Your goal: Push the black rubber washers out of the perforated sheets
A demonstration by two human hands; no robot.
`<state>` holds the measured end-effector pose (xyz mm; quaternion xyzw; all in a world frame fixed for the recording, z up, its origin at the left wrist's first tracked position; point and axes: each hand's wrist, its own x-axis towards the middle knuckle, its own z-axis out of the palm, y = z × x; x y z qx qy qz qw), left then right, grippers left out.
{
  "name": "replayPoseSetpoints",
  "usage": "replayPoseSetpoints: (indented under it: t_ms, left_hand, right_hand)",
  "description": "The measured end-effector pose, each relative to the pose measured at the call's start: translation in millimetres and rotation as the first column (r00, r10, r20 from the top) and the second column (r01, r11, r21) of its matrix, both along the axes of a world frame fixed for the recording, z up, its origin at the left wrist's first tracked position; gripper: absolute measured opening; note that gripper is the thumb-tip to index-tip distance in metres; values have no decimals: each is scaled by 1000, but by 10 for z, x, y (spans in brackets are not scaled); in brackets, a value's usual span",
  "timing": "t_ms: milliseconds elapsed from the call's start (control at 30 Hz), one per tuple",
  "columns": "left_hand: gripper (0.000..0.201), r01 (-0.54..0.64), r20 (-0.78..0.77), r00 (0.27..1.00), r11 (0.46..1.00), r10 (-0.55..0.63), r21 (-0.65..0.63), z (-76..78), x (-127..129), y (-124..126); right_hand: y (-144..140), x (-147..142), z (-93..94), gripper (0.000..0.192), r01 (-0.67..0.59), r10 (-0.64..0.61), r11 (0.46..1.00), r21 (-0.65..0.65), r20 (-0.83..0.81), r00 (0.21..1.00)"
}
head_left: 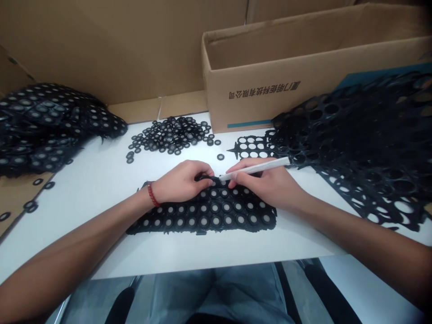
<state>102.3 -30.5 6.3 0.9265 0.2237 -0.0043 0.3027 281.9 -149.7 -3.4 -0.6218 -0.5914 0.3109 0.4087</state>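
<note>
Brown cardboard panels [118,45] are standing behind a smooth white tabletop [175,254], where a black rubbery sheet studded with pale-centred rings [209,215] is lying near the front edge. The left hand [178,182] is pinching its far edge between thumb and fingers, probably to steady it; the right hand [272,182] is gripping a slim white stick-like tool [265,167] like a pen, seemingly for fine control. Loose black rings [172,132] are sitting heaped farther back, apparently leaving both hands room

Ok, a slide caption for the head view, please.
Left hand touches a black sheet of rings; right hand holds a white pen-like tool.
</note>
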Motion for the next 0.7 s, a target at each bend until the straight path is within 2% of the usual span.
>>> replayPoseSetpoints:
  t_ms: [133, 300, 400, 500, 600, 700]
  left_hand:
    - [15, 14, 83, 996, 999, -11, -34, -57, -39, 9]
    - [16, 5, 125, 992, 994, 10, -113, -108, -82, 17]
    - [17, 1, 139, 990, 981, 27, -194, -79, -95, 38]
    - [19, -24, 108, 992, 957, 58, -291, -22, -89, 60]
    - [21, -82, 55, 993, 960, 100, -266, 16, -37, 56]
    - [24, -98, 25, 994, 979, 104, -180, 9, 55, 28]
  right_hand:
    - [-19, -36, 4, 19, 2, -3, 1000, 21, 45, 999]
    - [4, -103, 11, 24, -42, 45, 998, -55, 71, 996]
    - [17, -80, 45, 25, -36, 37, 993, -114, 7, 999]
    - [-3, 3, 76, 22, 45, -57, 992, -118, -108, 992]
    - [-44, 85, 80, 16, 127, -142, 986, -104, -154, 978]
    - [-81, 110, 67, 13, 124, -135, 986, -109, -107, 985]
